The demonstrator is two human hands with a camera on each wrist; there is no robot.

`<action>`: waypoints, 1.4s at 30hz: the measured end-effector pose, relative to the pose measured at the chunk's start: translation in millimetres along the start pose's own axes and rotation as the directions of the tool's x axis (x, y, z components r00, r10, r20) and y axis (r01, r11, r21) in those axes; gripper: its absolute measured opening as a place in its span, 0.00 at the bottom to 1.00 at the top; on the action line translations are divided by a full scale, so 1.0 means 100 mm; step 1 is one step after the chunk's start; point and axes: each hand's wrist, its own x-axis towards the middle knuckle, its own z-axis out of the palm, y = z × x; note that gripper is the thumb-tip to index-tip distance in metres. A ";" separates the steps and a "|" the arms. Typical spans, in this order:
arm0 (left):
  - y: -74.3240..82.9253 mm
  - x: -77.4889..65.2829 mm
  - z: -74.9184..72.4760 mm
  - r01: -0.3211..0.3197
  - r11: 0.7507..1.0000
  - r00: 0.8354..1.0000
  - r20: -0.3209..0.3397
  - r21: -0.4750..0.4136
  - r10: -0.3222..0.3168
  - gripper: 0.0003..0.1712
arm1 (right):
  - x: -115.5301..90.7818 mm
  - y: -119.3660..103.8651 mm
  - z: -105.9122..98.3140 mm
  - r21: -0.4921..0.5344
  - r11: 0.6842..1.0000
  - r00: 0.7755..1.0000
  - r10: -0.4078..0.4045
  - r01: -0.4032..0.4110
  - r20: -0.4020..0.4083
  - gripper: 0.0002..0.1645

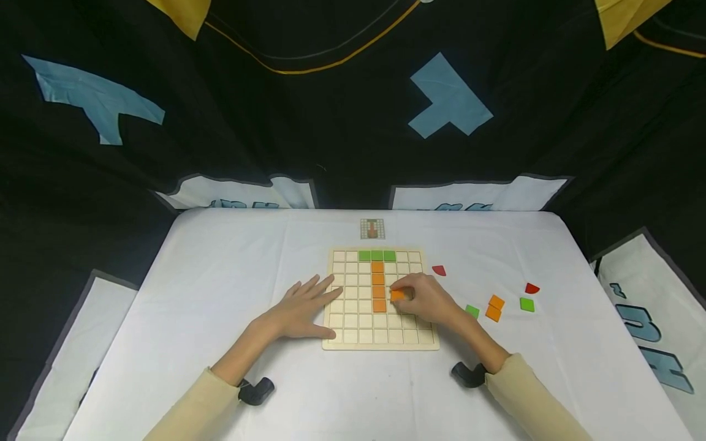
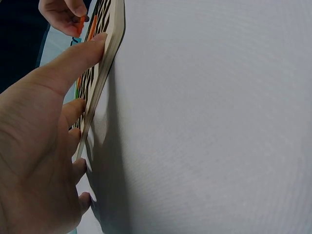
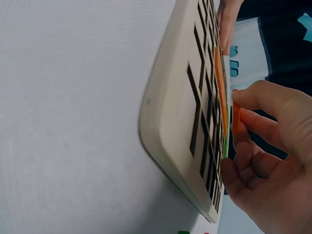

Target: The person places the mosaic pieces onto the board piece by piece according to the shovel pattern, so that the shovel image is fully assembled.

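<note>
A pale wooden grid board (image 1: 380, 343) lies on the table with 3 green tiles (image 1: 377, 255) along its top row. Below the middle one runs a column of several orange square tiles (image 1: 378, 285). My right hand (image 1: 426, 300), over the right half of the board, pinches an orange square tile (image 1: 397, 295) between thumb and fingers; the right wrist view shows this tile (image 3: 236, 114) held on edge above the grid. With fingers spread, my left hand (image 1: 303, 308) rests at the board's left edge, and its thumb (image 2: 87, 54) lies on the rim in the left wrist view.
Right of the board lie loose tiles: two orange squares (image 1: 494, 308), a green one (image 1: 527, 304), another green one (image 1: 472, 311) beside my right wrist, and red pieces (image 1: 439, 270) (image 1: 532, 288). Behind the board sits a small printed pattern card (image 1: 372, 228). Black curtain (image 1: 353, 135) hangs beyond the white table.
</note>
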 end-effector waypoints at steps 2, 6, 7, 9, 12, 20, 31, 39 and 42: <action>0.00 0.00 0.00 0.001 1.000 1.000 0.000 0.002 -0.001 0.53 | 0.01 0.01 0.02 -0.012 1.000 1.000 0.004 -0.004 0.010 0.17; -0.01 0.01 0.01 0.004 1.000 1.000 0.001 0.006 -0.004 0.54 | 0.01 0.02 0.04 -0.018 1.000 1.000 -0.024 0.025 0.010 0.17; -0.01 0.01 0.01 0.006 1.000 1.000 0.001 0.006 -0.006 0.54 | 0.02 0.02 0.04 -0.020 0.999 1.000 -0.030 0.031 0.008 0.16; -0.01 0.01 0.02 0.008 1.000 1.000 0.002 0.006 -0.008 0.54 | 0.02 0.02 0.04 -0.024 0.999 0.999 -0.036 0.036 0.003 0.16; -0.01 0.01 0.02 0.008 1.000 1.000 0.001 0.006 -0.008 0.54 | 0.04 0.02 0.05 -0.027 0.999 1.000 -0.029 0.029 -0.001 0.15; -0.01 0.01 0.01 0.006 1.000 1.000 0.002 0.002 -0.006 0.54 | 0.11 0.03 0.07 -0.014 1.000 1.000 -0.019 0.019 -0.005 0.15; 0.00 0.00 0.00 0.003 1.000 1.000 -0.004 -0.012 -0.004 0.53 | 0.16 0.03 0.09 -0.036 0.999 1.000 -0.008 0.008 -0.007 0.15; -0.01 -0.01 0.01 0.000 1.000 1.000 -0.011 -0.006 0.000 0.53 | 0.17 0.02 0.09 -0.066 0.997 0.999 -0.043 0.043 -0.007 0.17; 0.00 0.00 0.01 0.001 1.000 1.000 -0.010 -0.010 -0.001 0.54 | 0.16 0.03 0.09 -0.064 0.997 0.999 -0.047 0.046 -0.004 0.17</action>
